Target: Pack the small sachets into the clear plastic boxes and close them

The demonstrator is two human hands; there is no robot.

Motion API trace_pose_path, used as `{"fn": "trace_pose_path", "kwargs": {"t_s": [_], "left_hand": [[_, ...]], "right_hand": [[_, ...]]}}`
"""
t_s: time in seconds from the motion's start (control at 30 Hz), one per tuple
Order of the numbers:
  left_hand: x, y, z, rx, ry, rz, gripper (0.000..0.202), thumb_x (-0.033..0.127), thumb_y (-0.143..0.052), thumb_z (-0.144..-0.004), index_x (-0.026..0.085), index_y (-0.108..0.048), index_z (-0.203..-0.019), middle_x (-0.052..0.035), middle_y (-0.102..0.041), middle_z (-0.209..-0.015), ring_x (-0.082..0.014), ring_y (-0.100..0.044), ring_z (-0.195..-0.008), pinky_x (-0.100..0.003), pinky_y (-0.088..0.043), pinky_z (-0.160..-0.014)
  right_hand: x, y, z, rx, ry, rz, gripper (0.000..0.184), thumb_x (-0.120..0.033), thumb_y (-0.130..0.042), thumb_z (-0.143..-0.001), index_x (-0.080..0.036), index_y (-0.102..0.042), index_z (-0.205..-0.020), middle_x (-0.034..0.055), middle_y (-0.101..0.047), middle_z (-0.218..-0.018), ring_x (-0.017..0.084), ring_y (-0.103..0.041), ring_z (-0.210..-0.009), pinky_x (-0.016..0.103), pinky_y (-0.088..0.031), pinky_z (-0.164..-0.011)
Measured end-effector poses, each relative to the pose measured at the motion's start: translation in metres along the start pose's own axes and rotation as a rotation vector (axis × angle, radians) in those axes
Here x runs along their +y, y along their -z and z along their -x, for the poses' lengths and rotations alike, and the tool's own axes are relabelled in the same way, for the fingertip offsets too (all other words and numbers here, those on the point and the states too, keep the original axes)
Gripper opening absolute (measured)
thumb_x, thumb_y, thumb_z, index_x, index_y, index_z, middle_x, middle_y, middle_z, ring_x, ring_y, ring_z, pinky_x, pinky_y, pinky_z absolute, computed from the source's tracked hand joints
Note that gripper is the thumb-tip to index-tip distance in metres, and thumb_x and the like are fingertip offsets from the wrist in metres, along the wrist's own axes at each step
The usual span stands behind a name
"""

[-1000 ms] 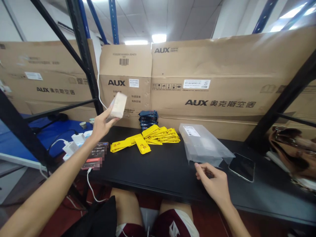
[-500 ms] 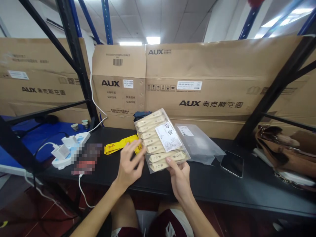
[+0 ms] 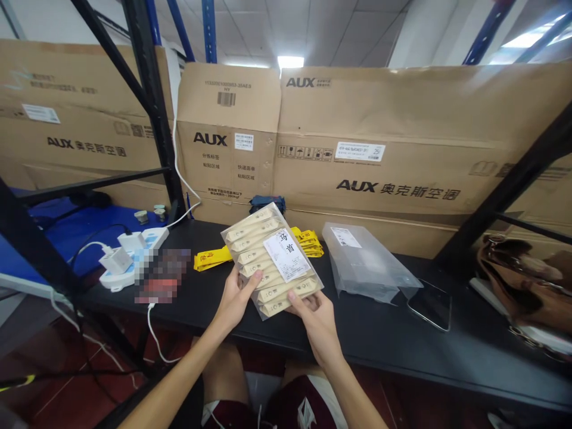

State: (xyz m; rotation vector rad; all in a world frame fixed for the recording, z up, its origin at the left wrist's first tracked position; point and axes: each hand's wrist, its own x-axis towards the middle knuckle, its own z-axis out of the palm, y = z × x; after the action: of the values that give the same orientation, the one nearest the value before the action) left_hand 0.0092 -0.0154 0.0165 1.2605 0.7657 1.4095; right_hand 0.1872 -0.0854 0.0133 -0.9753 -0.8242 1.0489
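You hold the packet of pale sachets in both hands, lifted just above the near edge of the bench and tilted so that its white label faces you. Your left hand grips its left edge, fingers closed round it with the thumb on top. Your right hand pinches the near right corner, thumb on the film and the other fingers hidden beneath.

The film looks slick and the sachets inside loose, so squeeze at the edges, not the middle, and hold the packet level to stop the contents sliding to one end. Work over the bare bench in front of you, well short of the yellow sachets behind it and the clear bag and phone to the right.
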Motion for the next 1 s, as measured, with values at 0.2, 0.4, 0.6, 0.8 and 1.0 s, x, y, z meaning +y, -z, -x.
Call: {"fn": "trace_pose_path", "kwargs": {"t_s": [0.2, 0.4, 0.6, 0.8, 1.0], "left_hand": [[0.001, -0.001, 0.001, 0.096, -0.021, 0.046, 0.072, 0.059, -0.086, -0.087, 0.018, -0.066, -0.142, -0.0186, -0.069, -0.150, -0.0371, -0.061, -0.145, -0.050, -0.045, -0.124], [-0.004, -0.001, -0.002, 0.081, 0.023, 0.120, 0.072, 0.061, -0.088, -0.084, 0.019, -0.069, -0.139, -0.0180, -0.069, -0.150, -0.0372, -0.060, -0.146, -0.050, -0.046, -0.124], [0.001, -0.002, -0.001, 0.037, 0.029, 0.119, 0.072, 0.062, -0.088, -0.084, 0.019, -0.070, -0.139, -0.0176, -0.070, -0.150, -0.0372, -0.062, -0.145, -0.049, -0.048, -0.123], [0.007, -0.003, 0.001, 0.011, 0.083, 0.145, 0.076, 0.063, -0.090, -0.081, 0.021, -0.069, -0.141, -0.0165, -0.071, -0.148, -0.0385, -0.063, -0.143, -0.049, -0.054, -0.119], [0.002, 0.000, 0.001, -0.011, 0.109, 0.109, 0.075, 0.066, -0.087, -0.083, 0.021, -0.069, -0.140, -0.0157, -0.069, -0.152, -0.0376, -0.061, -0.145, -0.050, -0.052, -0.121]], "right_hand": [[0.001, 0.005, 0.000, 0.029, 0.086, -0.003, 0.063, -0.037, -0.103, -0.071, -0.017, -0.075, -0.124, 0.0121, -0.081, -0.118, 0.026, -0.077, -0.103, 0.036, -0.068, -0.081], [0.009, 0.012, -0.006, -0.045, 0.058, 0.016, 0.051, -0.040, -0.102, -0.074, -0.016, -0.078, -0.113, 0.0134, -0.082, -0.113, 0.027, -0.075, -0.107, 0.033, -0.068, -0.076], [0.007, 0.012, -0.004, -0.034, 0.041, 0.000, 0.051, -0.039, -0.103, -0.071, -0.015, -0.080, -0.110, 0.0134, -0.083, -0.109, 0.026, -0.076, -0.102, 0.032, -0.068, -0.073], [0.000, 0.007, 0.002, 0.019, 0.055, 0.008, 0.046, -0.041, -0.104, -0.070, -0.014, -0.082, -0.100, 0.0126, -0.082, -0.102, 0.025, -0.073, -0.098, 0.033, -0.067, -0.073], [0.001, 0.010, -0.001, -0.035, 0.020, -0.029, 0.044, -0.039, -0.103, -0.070, -0.016, -0.081, -0.100, 0.0111, -0.080, -0.104, 0.024, -0.070, -0.100, 0.032, -0.065, -0.074]]}}
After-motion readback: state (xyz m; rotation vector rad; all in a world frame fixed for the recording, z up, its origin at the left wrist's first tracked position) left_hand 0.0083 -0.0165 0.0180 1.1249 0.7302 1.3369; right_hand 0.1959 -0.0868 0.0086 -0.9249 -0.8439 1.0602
